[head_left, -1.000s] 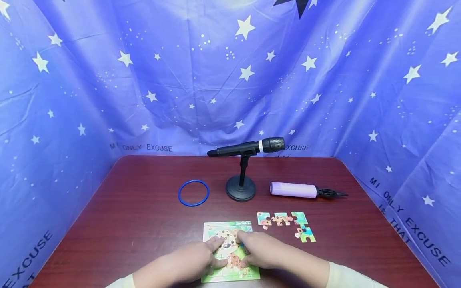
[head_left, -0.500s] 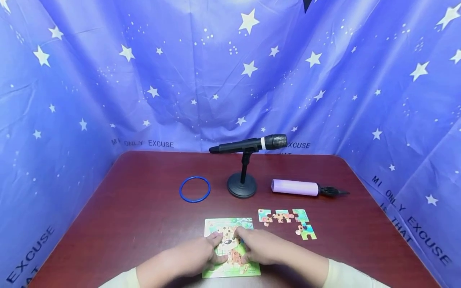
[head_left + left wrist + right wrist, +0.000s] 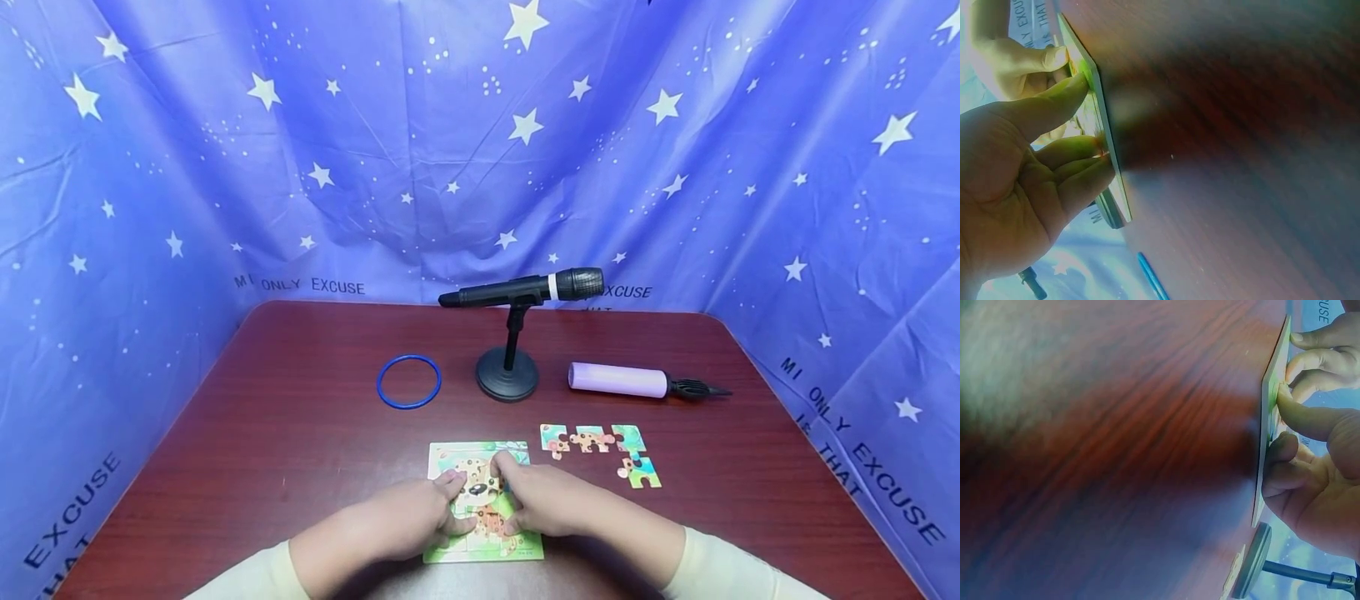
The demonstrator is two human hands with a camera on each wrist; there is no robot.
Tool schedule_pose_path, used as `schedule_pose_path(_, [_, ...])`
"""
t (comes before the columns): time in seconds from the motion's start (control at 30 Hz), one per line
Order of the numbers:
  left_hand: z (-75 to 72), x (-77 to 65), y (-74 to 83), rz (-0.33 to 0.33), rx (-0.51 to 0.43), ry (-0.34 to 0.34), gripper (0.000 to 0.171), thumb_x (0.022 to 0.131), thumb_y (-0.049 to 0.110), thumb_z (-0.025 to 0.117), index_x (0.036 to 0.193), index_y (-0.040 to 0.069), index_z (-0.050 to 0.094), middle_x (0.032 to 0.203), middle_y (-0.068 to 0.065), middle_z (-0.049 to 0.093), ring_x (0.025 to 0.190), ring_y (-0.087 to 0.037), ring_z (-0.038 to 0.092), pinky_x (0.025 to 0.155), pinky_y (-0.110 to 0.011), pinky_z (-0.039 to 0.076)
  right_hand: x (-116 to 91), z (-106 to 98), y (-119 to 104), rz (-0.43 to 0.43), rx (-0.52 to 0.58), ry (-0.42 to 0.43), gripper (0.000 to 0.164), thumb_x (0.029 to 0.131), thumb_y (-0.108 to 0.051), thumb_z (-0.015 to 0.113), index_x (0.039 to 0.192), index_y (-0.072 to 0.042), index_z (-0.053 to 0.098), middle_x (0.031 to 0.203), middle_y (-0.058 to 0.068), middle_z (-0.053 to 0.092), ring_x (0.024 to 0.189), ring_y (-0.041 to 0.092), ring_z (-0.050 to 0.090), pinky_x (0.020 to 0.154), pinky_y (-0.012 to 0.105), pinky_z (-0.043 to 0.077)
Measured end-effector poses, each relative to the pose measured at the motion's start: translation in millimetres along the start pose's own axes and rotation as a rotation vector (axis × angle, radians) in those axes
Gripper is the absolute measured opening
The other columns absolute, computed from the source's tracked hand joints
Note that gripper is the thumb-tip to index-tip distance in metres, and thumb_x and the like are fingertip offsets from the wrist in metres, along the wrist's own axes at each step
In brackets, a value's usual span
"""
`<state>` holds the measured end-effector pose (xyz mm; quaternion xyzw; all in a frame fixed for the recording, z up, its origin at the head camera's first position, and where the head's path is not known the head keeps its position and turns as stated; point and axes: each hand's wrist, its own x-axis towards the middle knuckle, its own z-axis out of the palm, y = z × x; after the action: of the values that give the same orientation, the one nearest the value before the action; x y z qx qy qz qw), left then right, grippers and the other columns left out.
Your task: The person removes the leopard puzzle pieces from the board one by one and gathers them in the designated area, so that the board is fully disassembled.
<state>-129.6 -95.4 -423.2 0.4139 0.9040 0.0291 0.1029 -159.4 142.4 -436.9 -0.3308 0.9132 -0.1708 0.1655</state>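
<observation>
In the head view a square jigsaw puzzle (image 3: 480,546) with a spotted cartoon animal lies flat near the table's front edge. From its left side my left hand (image 3: 408,512) rests fingertips and thumb on the picture, the fingers fairly straight. My right hand (image 3: 551,500) touches the picture from the right, its index finger and thumb spread apart. The right wrist view shows the other fingers (image 3: 1285,478) bent against the board. Neither hand visibly lifts a piece. Palms and fingers cover part of the picture. Several loose puzzle pieces (image 3: 592,439) lie to the upper right.
Behind the puzzle, a black microphone (image 3: 517,290) sits on a round-based stand (image 3: 507,374). A blue ring (image 3: 408,382) is left of it, a lilac hand pump (image 3: 618,380) right. Starry blue cloth (image 3: 360,150) hangs around the dark red table (image 3: 285,400).
The head view has tilted slightly down, so everything on the table appears higher. Both hands stay on the puzzle with almost the same pose; the loose pieces have not moved.
</observation>
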Motion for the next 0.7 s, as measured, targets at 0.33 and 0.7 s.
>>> schedule_pose_path(0.33, [0.3,-0.1,1.7,-0.004,0.006,-0.019,0.042,0.082,0.035,0.072,0.121,0.049,0.065,0.145,-0.014,0.051,0.134,-0.025,0.050,0.100,-0.033,0.051,0.1,-3.8,-4.8,-0.037,0.083,-0.003,0.054,0.078,-0.025,0.082,0.114,-0.020,0.042,0.072,-0.013,0.051,0.061,-0.001,0.047,0.057,0.019,0.041])
schedule_pose_path(0.7, [-3.5,0.3,-0.1,-0.027,-0.100,-0.043,0.039,0.084,0.029,0.072,0.121,0.039,0.066,0.147,-0.018,0.047,0.138,-0.030,0.045,0.108,-0.039,0.043,13.5,-4.8,0.0,-0.001,0.394,0.067,0.009,0.098,-0.018,0.060,0.093,-0.018,0.053,0.073,-0.005,0.067,0.057,0.008,0.063,0.053,0.023,0.052])
